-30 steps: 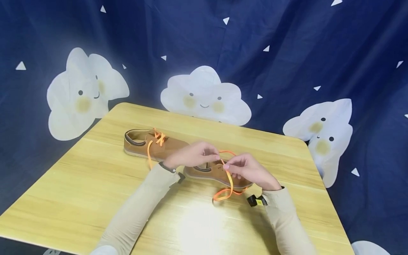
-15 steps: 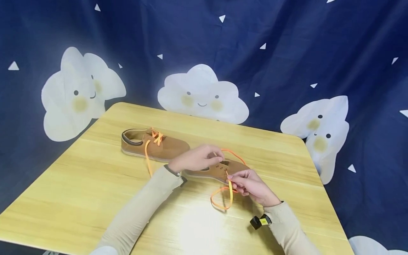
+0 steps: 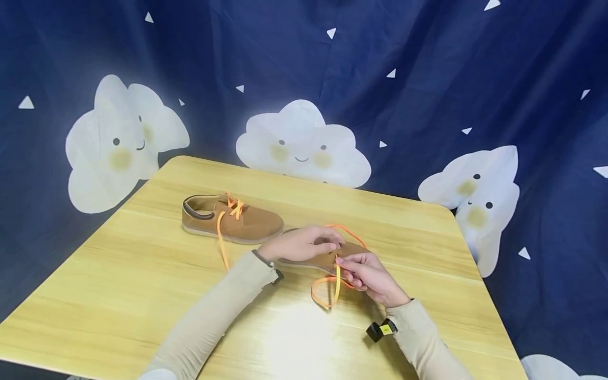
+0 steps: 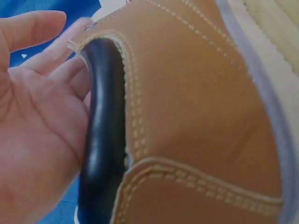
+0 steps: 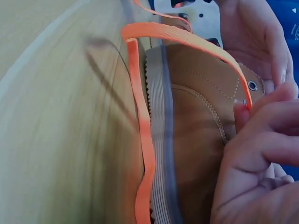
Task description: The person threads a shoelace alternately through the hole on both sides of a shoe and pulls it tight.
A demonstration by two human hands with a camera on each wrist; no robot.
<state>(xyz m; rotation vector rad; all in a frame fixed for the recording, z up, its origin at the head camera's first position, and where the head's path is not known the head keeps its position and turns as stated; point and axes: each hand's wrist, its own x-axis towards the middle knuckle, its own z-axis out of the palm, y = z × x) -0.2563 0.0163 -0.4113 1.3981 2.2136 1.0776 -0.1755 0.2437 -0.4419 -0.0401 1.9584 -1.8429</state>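
My left hand (image 3: 304,243) lies over the opening of a brown shoe (image 3: 353,249). In the left wrist view, its straight fingers reach behind the dark padded collar (image 4: 105,121), with the fingertips partly hidden by the shoe. At the shoe's near side, my right hand (image 3: 372,274) pinches an orange shoelace (image 3: 338,285) between thumb and finger, close to an eyelet. The right wrist view shows the lace running from those fingertips and looping down beside the sole (image 5: 161,140). A free eyelet (image 5: 252,85) is visible just above the pinched spot.
A second brown shoe (image 3: 252,221), laced in orange, stands to the left on the wooden table (image 3: 119,285). Its loose lace end (image 3: 221,243) hangs toward the front. Behind the table hangs a dark blue curtain (image 3: 404,31) with cloud prints.
The right hand has come down toward the near side of the shoe, drawing the lace along. My left hand, earlier at the lace, is now away from it and slightly farther right over the shoe.
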